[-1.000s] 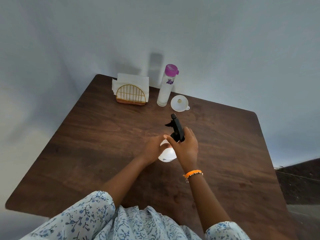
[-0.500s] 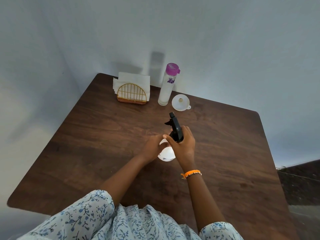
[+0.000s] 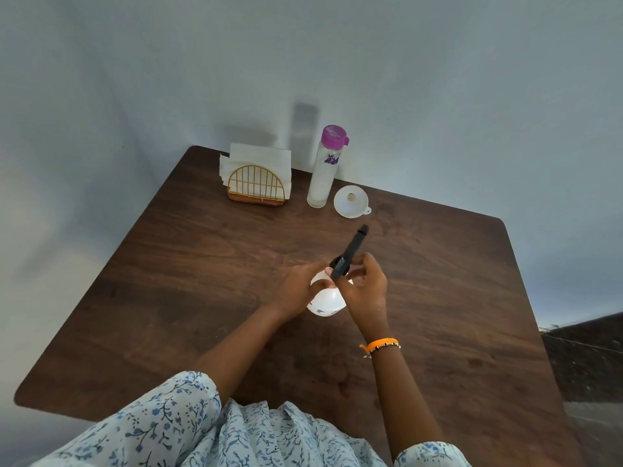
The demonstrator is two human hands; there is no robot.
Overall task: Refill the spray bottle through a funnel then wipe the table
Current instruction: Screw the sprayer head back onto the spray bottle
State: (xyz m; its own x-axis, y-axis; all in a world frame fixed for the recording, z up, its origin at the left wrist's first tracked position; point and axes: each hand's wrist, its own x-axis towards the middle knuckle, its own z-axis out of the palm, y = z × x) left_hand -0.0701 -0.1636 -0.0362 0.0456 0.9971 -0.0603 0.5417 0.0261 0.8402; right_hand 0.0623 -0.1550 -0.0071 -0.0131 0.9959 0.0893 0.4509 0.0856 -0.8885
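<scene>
A white round spray bottle (image 3: 326,302) stands in the middle of the dark wooden table (image 3: 202,281). My left hand (image 3: 301,288) grips its body from the left. My right hand (image 3: 365,287) pinches the base of the black spray head (image 3: 350,252), whose nozzle points away and to the right. A white funnel (image 3: 350,201) sits wide end up near the far edge. Beside it on the left stands a tall clear bottle (image 3: 324,170) with a purple cap. White napkins (image 3: 256,160) fill a gold wire holder (image 3: 258,187) at the far left corner.
Pale walls close off the table's far and left sides. The table's right edge borders a dark floor area (image 3: 586,358). My floral sleeves (image 3: 188,429) hang over the near edge.
The spray head has turned, so its nozzle now points further right. My right fingers have shifted around its base. The bottle body has stayed in place.
</scene>
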